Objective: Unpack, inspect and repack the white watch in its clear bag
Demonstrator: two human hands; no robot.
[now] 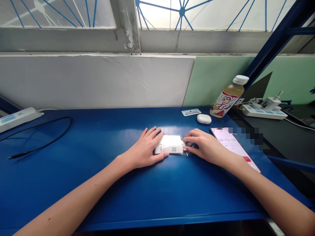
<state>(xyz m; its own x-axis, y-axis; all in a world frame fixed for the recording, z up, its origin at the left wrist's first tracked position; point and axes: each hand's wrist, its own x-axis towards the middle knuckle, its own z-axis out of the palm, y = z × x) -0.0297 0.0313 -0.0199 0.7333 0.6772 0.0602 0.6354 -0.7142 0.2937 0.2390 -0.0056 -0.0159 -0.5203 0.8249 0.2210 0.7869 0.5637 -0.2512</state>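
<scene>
On our blue tabletop [157, 193], starting at the far left, we have a white power strip [21, 118], and in front of it a black cable [67, 126] that loops round and ends in a plug pointing left. Toward the middle, our left hand [145, 150] lies palm down with its fingers spread, covering the left end of a white packet [169, 144]; the thumb reaches along the near edge. The packet lies flat between our two hands, in clear plastic, with a small square code printed on it. At its right end is our right hand [203, 144], thumb and fingers bent around small shiny bits that we cannot make out; we cannot tell whether it pinches them. Behind this hand are a small printed card [191, 112] and a white rounded case [204, 119]. Beside our right forearm, a phone [233, 144] shows a running-clock display. Farther back stands a labelled bottle [227, 98] with a white cap, and at the far right another power strip [261, 113] holds a white charger [270, 103].
</scene>
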